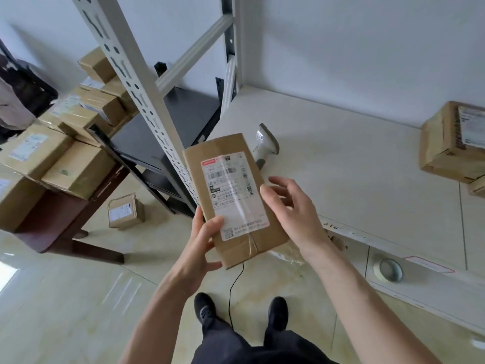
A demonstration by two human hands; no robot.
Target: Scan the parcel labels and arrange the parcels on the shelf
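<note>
A flat brown cardboard parcel (231, 198) with a white shipping label facing up is held in front of the white shelf (354, 174). My left hand (203, 240) grips its near left corner, thumb on top. At the parcel's right edge my right hand (291, 208) has its fingers spread and relaxed, thumb touching the edge. Behind the parcel a white barcode scanner (265, 145) lies on the shelf board, partly hidden. Another brown parcel (451, 143) sits at the shelf's right end.
Several brown parcels (65, 143) are piled on a dark wooden table (73, 216) at left. One small parcel (126, 211) lies on the tiled floor. The slotted shelf upright (147, 101) stands between table and shelf. A tape roll (389, 270) sits on the lower shelf.
</note>
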